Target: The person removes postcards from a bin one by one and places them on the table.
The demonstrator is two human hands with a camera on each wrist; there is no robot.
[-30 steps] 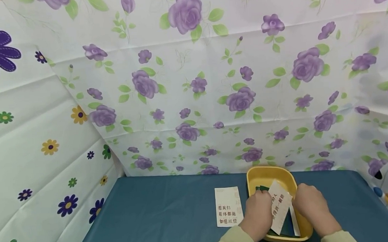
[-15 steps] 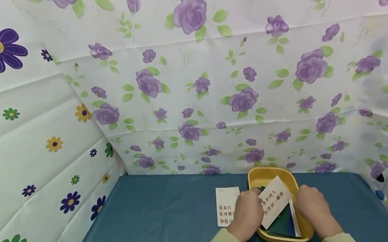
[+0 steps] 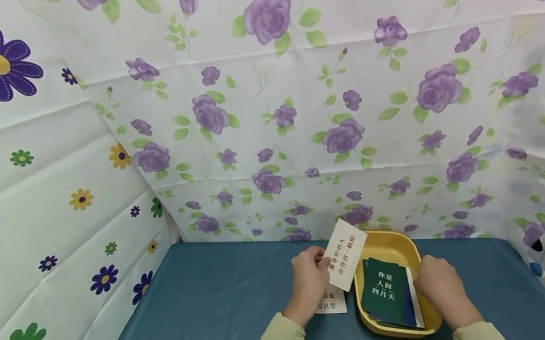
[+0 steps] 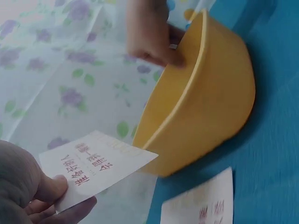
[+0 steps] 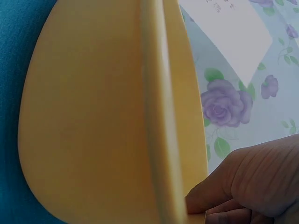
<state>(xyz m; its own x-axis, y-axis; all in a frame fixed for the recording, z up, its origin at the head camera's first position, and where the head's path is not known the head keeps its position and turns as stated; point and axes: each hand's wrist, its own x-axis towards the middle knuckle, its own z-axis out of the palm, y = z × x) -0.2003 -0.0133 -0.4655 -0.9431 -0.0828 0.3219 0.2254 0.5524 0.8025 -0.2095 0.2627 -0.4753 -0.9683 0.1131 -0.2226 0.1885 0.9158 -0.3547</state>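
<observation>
My left hand [image 3: 308,278] pinches a white card [image 3: 346,253] with dark red writing, raised at the left rim of a yellow plastic basin [image 3: 427,326]. In the left wrist view this card [image 4: 100,165] sits between thumb and fingers. My right hand [image 3: 442,289] grips the basin's right wall; in the right wrist view its thumb [image 5: 210,191] is inside and the fingers lie mostly hidden behind the wall. Inside the basin is a stack of cards, with a dark green card [image 3: 384,291] on top. Another white card [image 3: 334,303] lies on the table, partly covered by the held card.
The basin stands on a table with a dark blue-green cover [image 3: 215,306]. Behind the table hangs a white sheet with purple roses [image 3: 237,202]. To the left is another sheet with coloured daisies [image 3: 82,216].
My left hand has moved left and up from over the basin with the white card, uncovering the green card. Now the held card overlaps the card on the table. The right hand stays at the basin.
</observation>
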